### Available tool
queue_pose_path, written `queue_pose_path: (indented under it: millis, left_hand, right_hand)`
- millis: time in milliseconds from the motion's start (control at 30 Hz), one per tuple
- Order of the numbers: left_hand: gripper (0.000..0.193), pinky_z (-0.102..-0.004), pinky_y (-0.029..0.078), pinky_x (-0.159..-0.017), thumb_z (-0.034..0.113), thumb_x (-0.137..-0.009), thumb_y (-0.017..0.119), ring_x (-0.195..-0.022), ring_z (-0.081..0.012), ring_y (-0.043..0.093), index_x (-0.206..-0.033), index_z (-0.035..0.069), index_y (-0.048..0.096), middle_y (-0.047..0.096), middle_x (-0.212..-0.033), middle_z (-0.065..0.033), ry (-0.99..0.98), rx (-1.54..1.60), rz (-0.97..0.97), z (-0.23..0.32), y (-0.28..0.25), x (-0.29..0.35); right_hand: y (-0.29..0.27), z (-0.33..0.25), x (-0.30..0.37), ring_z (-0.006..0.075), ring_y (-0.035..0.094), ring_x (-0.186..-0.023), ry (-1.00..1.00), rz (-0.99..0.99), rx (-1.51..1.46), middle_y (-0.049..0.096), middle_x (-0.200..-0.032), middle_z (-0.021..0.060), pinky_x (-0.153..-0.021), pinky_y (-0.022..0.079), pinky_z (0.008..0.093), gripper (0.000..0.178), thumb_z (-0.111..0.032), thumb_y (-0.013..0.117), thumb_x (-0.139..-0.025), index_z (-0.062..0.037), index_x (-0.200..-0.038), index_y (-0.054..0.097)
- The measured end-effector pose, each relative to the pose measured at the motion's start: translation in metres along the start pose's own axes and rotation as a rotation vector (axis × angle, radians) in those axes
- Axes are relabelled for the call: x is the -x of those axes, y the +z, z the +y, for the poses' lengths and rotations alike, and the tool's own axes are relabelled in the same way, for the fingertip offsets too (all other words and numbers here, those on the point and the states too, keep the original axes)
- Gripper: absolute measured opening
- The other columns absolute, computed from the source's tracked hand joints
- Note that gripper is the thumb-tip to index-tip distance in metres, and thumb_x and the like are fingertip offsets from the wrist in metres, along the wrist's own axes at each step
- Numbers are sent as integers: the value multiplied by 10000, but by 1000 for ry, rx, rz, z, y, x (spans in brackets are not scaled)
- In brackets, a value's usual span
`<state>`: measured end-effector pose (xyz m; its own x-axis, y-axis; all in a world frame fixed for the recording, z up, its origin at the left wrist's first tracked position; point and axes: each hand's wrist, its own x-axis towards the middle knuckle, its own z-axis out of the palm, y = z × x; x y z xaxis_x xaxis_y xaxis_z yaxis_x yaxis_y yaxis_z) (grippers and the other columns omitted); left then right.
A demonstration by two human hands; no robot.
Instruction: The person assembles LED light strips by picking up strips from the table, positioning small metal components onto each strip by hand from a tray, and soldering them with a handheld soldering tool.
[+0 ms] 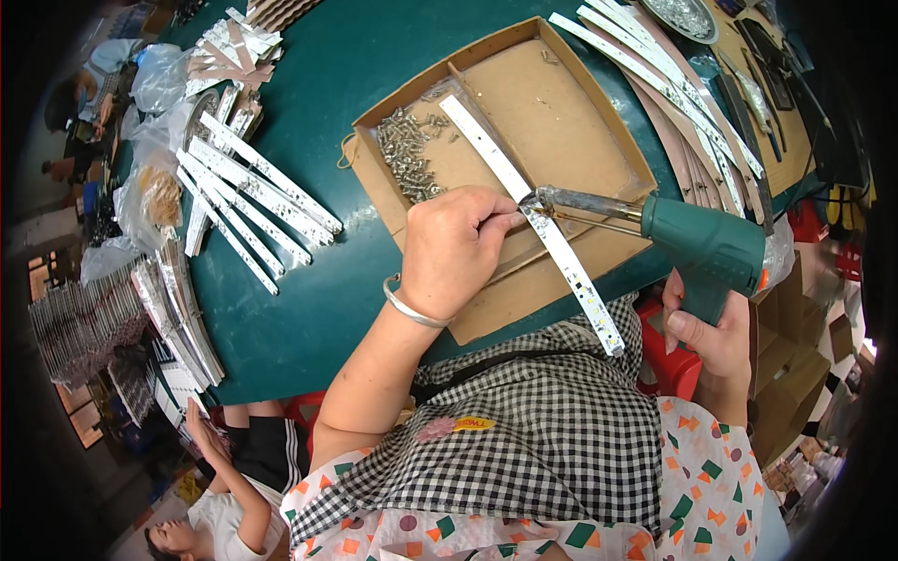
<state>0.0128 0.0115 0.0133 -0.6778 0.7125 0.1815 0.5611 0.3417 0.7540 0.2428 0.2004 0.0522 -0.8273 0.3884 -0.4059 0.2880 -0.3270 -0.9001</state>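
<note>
My right hand (708,338) grips the handle of a green soldering gun (703,245), its long metal barrel pointing left. The gun's tip meets the middle of a narrow white LED strip board (571,266), which slants across a shallow cardboard box (505,323). My left hand (458,245) is closed in a pinch at the same spot, fingertips against the strip's edge. Whatever small part may be between those fingers is hidden. In the box's left compartment, just beyond my left hand, lies a heap of small metal parts (407,154).
LED strips (257,201) lie fanned on the green table (309,103) at left, with more strips (673,93) at right. A metal dish (683,17) stands far right. Stacked strips (94,318) and plastic bags (159,79) line the left edge. Another person (229,505) sits at lower left.
</note>
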Motion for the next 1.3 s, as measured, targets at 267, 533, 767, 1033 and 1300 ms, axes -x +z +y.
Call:
queue_pose_path:
  millis: [267, 533, 767, 1033, 1300]
  left_hand:
    - [94, -272, 512, -571, 13, -722, 765, -606, -184, 660, -805, 37, 729, 700, -730, -98, -17, -1, -10, 1, -2, 1]
    - [98, -273, 511, -567, 22, -723, 774, -613, -181, 665, -805, 35, 721, 700, -728, -98, 9, -8, 25, 2, 0, 0]
    - [95, -272, 512, -568, 22, -722, 772, -614, -181, 665, -799, 33, 716, 700, -728, -95, 24, -29, 10, -1, -1, 0]
    - [125, -273, 513, -578, 21, -719, 770, -627, -186, 664, -827, 29, 708, 697, -752, -102, 13, -6, -8, 1, -6, 2]
    - [175, -295, 512, -586, -2, -665, 776, -656, -225, 645, -799, 32, 669, 669, -760, -90, 153, -178, 97, 21, -20, 11]
  right_hand:
    - [6, -8, -7, 147, 514, -583, -154, 49, -147, 502, -1204, 240, -444, 500, 259, 654, -74, 737, -749, 119, -1268, 388]
    - [4, -2, -5, 145, 526, -654, -106, 25, -81, 525, -1151, 204, -460, 520, 243, 627, -41, 742, -746, 80, -1267, 415]
    - [-6, -3, -9, 146, 546, -689, -28, -60, -13, 532, -1102, 168, -444, 516, 250, 606, -52, 743, -754, 87, -1253, 428]
    - [4, -17, -17, 132, 530, -481, -177, 12, -205, 517, -752, 86, -397, 474, 250, 709, -157, 756, -740, 119, -1285, 395]
    - [-15, -11, -9, 131, 528, -490, -364, 141, -197, 539, -799, 94, -398, 460, 244, 730, -125, 747, -739, 111, -1316, 368]
